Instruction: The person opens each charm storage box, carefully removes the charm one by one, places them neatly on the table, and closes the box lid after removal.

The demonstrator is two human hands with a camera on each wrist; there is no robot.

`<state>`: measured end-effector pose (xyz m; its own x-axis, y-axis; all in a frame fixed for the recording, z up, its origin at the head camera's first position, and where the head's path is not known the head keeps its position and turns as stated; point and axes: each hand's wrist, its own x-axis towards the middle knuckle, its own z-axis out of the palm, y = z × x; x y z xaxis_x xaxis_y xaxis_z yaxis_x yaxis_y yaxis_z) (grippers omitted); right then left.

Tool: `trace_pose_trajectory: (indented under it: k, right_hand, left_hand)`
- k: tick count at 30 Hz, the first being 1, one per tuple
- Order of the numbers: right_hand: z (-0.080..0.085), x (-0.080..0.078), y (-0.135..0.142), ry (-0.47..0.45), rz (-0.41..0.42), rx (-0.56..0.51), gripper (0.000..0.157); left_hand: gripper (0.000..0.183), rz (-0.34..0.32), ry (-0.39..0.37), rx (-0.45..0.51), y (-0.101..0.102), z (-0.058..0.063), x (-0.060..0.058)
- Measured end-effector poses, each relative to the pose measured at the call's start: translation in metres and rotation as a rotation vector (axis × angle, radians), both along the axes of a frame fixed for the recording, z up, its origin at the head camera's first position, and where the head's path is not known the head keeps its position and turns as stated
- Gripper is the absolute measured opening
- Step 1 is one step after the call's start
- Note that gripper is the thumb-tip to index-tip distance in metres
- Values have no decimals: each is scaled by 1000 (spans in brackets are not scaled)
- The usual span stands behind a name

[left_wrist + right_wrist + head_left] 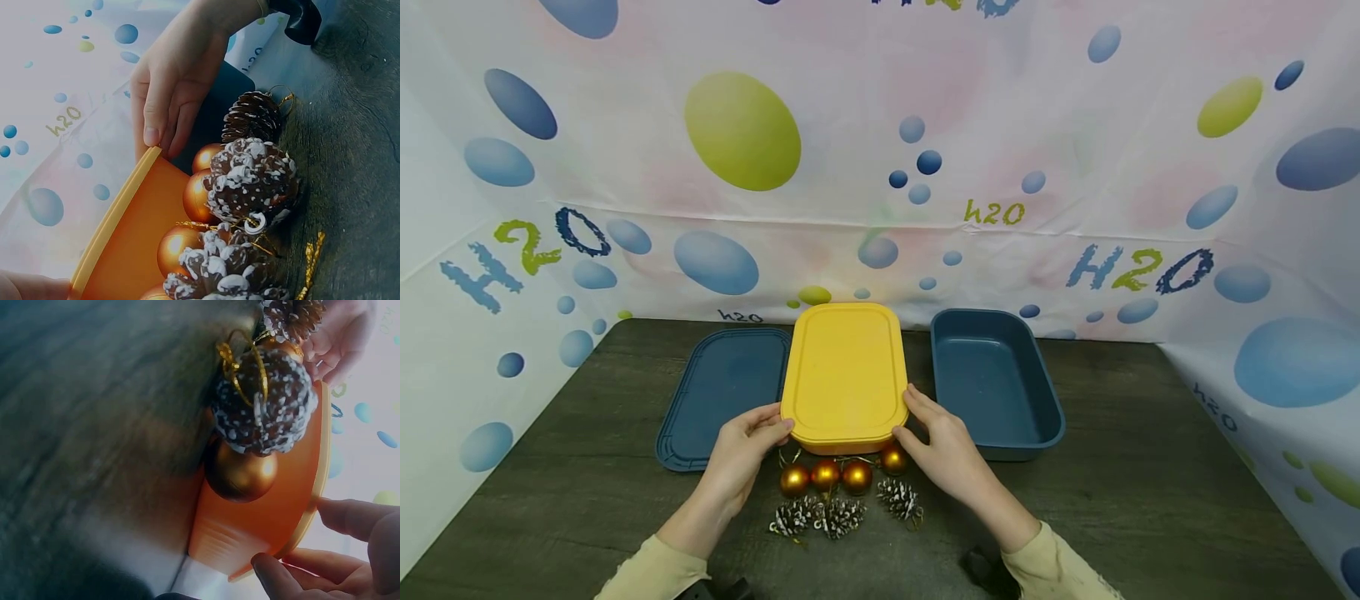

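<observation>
A yellow lid (848, 371) covers an orange container (250, 519), its rim flush along the top edge. At the lid's front left corner my left hand (745, 446) grips the rim, thumb near the top. My right hand (947, 450) holds the front right corner, with the thumb at the front and fingers along the side. Just in front of the container lie several gold baubles (825, 474) in a row. Nearer me are white-tipped pine cones (841, 517); one pine cone (253, 181) looms large in the left wrist view, hiding part of the container wall.
A flat blue lid (722, 392) lies on the dark wooden table (565, 500) to the left. To the right stands an uncovered blue container (992, 383). A patterned cloth (842, 150) hangs behind the table and along its sides.
</observation>
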<state>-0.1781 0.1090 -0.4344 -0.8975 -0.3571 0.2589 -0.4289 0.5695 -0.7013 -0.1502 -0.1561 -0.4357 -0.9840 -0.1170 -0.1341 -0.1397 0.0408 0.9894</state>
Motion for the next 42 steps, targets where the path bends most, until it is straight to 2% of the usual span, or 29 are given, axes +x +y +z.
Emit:
trace_pose_trajectory:
  k: [14,17,23,28,31,34,38,42]
  right_hand:
    - [-1,3,1,29,23,41,56]
    - [-1,3,2,28,24,46,57]
    - [3,7,9,22,53,5,58]
    - [9,8,23,120,74,-26,57]
    - [13,8,34,197,46,7,56]
    - [16,7,47,232,11,54,56]
    - [17,5,67,235,-43,108,59]
    - [17,2,89,196,-96,157,65]
  left_hand:
    - [47,-13,5,18,-3,1,-1]
    - [47,-15,5,-8,-4,2,-1]
    - [45,-5,16,-123,-13,6,0]
    - [43,-32,52,-246,-26,10,3]
    - [41,-68,69,-328,-33,9,5]
    - [37,-122,84,-383,-38,7,6]
    - [32,-200,102,-426,-41,3,6]
    - [22,-210,163,-593,-42,0,6]
